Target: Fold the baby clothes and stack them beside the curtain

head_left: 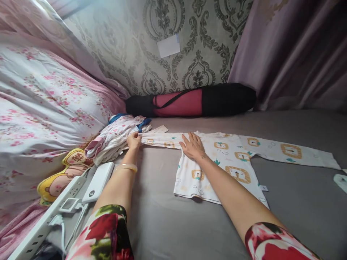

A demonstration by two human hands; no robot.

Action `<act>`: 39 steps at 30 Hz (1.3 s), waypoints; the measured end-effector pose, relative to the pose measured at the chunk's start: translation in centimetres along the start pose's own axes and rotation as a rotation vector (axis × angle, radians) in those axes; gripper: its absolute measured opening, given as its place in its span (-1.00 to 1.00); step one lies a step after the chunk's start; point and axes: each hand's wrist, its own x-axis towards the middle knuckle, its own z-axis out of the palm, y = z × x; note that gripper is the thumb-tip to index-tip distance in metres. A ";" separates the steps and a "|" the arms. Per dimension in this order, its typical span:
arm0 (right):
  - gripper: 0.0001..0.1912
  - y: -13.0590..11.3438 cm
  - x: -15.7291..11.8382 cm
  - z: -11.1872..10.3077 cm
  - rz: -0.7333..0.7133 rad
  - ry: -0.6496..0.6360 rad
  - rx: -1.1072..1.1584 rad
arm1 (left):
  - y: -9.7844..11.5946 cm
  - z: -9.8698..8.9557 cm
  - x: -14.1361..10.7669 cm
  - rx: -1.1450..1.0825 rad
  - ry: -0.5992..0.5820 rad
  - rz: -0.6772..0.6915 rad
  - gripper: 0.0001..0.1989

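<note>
A white long-sleeved shirt (208, 177) with lion prints lies spread on the grey sheet, its sleeves stretched out to both sides. My left hand (134, 140) pinches the cuff of the left-lying sleeve. Flat on the shirt near that sleeve's shoulder rests my right hand (193, 146), fingers extended. The other sleeve (291, 151) reaches toward the right edge of the view. Just beyond my left hand is a heap of clothes (119, 135), white and pink with some blue.
A black and pink long bag (179, 103) lies along the patterned wall. At left are a white power strip (51, 216) with cables, a white power bank (98, 182), a yellow cartoon cushion (63, 173) and floral bedding (48, 97). A white object (341, 182) sits at the right edge.
</note>
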 end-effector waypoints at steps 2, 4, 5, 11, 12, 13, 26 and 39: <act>-0.41 -0.1 0.0 -0.1 0.005 0.004 -0.002 | 0.7 -0.1 -0.3 0.179 0.044 -0.042 -0.94; -0.41 -0.1 0.0 -0.1 0.010 0.003 -0.003 | 1.8 -0.1 -0.9 0.256 0.050 -0.048 -0.87; -0.41 -0.1 0.0 -0.1 0.010 0.000 -0.004 | 2.5 -0.1 -1.4 0.285 0.061 -0.043 -0.83; -0.40 -0.1 0.1 -0.1 0.008 -0.030 0.001 | 5.2 1.9 -7.5 0.341 -0.056 0.010 -0.88; -0.40 -0.1 0.1 -0.1 0.008 -0.034 0.001 | 5.4 2.6 -8.9 0.313 -0.146 0.018 -0.88; -0.40 -0.1 0.1 -0.2 0.006 -0.036 0.000 | 5.7 3.2 -10.3 0.246 -0.301 0.022 -0.84; -0.41 -0.3 -0.2 -0.6 0.000 -0.043 -0.046 | 10.6 9.8 -13.9 0.287 -0.200 -0.202 -0.71; -0.37 -0.4 -0.3 -0.9 0.001 -0.060 -0.045 | 10.3 10.3 -13.5 0.106 -0.138 -0.198 -0.84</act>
